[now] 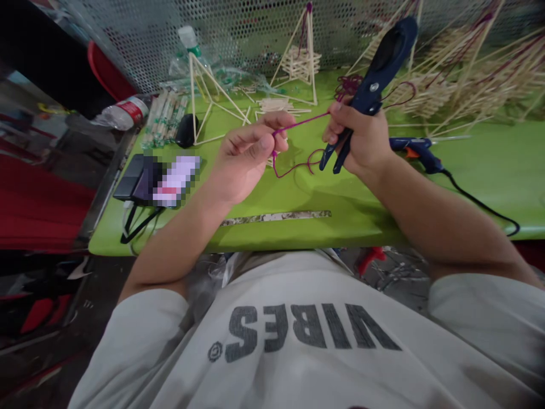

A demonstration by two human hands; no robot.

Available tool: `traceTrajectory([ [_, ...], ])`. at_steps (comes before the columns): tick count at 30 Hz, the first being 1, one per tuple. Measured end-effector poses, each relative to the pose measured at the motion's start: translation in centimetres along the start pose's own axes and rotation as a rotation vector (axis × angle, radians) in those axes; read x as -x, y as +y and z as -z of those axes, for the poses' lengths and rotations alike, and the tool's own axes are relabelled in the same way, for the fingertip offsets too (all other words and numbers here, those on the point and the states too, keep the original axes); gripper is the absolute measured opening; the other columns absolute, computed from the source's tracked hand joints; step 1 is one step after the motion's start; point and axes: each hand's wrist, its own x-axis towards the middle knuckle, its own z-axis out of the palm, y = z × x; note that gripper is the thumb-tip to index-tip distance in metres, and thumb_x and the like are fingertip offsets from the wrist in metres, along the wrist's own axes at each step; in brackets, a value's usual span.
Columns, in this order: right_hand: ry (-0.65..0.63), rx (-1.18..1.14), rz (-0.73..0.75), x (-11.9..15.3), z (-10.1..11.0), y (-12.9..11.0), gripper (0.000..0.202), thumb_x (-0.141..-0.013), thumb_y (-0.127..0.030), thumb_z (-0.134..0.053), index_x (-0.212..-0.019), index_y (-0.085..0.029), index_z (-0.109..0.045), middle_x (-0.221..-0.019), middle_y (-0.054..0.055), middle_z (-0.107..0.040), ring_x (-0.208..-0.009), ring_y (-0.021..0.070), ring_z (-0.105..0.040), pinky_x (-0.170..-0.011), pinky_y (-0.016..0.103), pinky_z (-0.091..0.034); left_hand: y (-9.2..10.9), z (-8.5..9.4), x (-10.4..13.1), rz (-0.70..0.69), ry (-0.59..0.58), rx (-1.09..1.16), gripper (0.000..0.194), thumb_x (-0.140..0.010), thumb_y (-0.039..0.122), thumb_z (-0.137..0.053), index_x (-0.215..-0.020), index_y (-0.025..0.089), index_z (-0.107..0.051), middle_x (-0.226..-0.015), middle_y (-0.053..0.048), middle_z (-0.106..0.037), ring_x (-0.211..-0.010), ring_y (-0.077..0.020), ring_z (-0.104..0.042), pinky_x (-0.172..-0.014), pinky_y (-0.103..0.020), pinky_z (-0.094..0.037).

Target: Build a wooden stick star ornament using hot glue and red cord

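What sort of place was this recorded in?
Probably a handicraft workspace, judging by the dark blue glue gun, the pyramid-shaped models of pale wooden sticks and the thin purple thread pulled taut.

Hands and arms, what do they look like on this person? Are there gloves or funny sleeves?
No gloves: the left hand and right hand are bare, with no rings or watch showing. The forearms are bare too. The off-white shirt has short, plain sleeves and dark letters reading VIBES.
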Motion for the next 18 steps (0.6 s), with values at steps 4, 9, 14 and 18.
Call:
traceTrajectory([
  [4, -0.004, -0.002, -0.011, 0.0, -0.1, 0.3, 0.063, -0.072, -0.062, -0.116, -0.093, -0.035, -0.063, -0.074, -0.004, -0.054, -0.078, 0.0215, -0.051, -0.078, 0.047, -0.052, 0.1, 0.0, 0.0, -0.014, 0.099, -0.020, 0.044, -0.107, 0.076, -0.089, -0.094, 0.033, -0.093, -0.138, 0.000, -0.090, -0.140, -0.0287, -0.085, -0.121, -0.046, -0.070],
  [9, -0.001, -0.009, -0.060, 0.8, -0.7, 0.3, 0.053, -0.071, -0.054, -0.115, -0.091, -0.038, -0.069, -0.072, -0.003, -0.058, -0.076, 0.0222, -0.048, -0.076, 0.049, -0.048, 0.5, 0.1, -0.4, -0.058, 0.133, -0.004, 0.053, -0.106, 0.081, -0.086, -0.087, 0.031, -0.085, -0.127, -0.003, -0.091, -0.143, -0.0314, -0.085, -0.125, -0.047, -0.068],
  [14, -0.053, -0.023, -0.131, 2.1, -1.7, 0.3, 0.058, -0.068, -0.057, -0.118, -0.091, -0.037, -0.068, -0.069, -0.005, -0.057, -0.076, 0.0214, -0.048, -0.079, 0.048, -0.049, 0.0, 0.2, -1.0, -0.057, 0.269, -0.082, 0.062, -0.115, 0.082, -0.073, -0.085, 0.028, -0.071, -0.103, -0.006, -0.081, -0.134, -0.0304, -0.084, -0.128, -0.049, -0.066],
  [18, -0.069, -0.073, -0.172, 3.6, -3.0, -0.1, 0.057, -0.070, -0.050, -0.119, -0.088, -0.032, -0.069, -0.068, -0.008, -0.052, -0.064, 0.0153, -0.046, -0.063, 0.039, -0.047, -0.8, 0.4, -1.2, -0.117, 0.320, -0.107, 0.063, -0.113, 0.086, -0.072, -0.089, 0.028, -0.066, -0.095, -0.004, -0.071, -0.124, -0.0269, -0.082, -0.118, -0.046, -0.068],
])
